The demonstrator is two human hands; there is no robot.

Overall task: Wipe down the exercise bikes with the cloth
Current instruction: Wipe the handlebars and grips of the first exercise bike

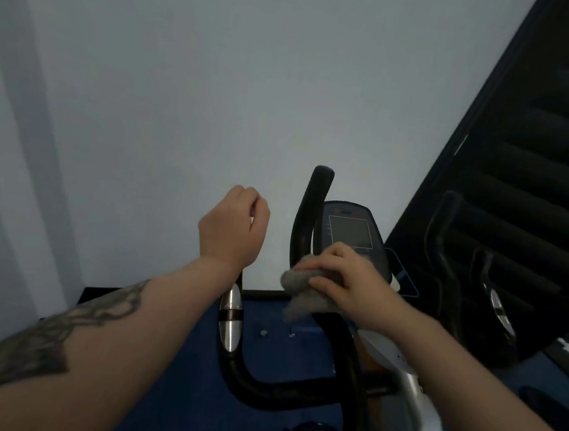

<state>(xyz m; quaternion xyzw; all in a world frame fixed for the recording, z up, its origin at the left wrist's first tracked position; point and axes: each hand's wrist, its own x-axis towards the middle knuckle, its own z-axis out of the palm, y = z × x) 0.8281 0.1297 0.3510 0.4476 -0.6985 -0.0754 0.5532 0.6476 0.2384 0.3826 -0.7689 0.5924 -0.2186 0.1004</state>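
At centre right of the frame the right hand (346, 282) clutched the grey cloth (298, 294) bunched against the near exercise bike (295, 391), just below its console (352, 233). The left hand (232, 226), at centre, was curled round the top of the left handlebar (229, 320) (mostly hidden behind the wrist). Wiping looked under way; a second bike (495, 302) at right appeared untouched

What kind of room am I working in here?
Probably a small gym or workout room: an exercise bike's console and handlebars, a second machine at right, blue floor.
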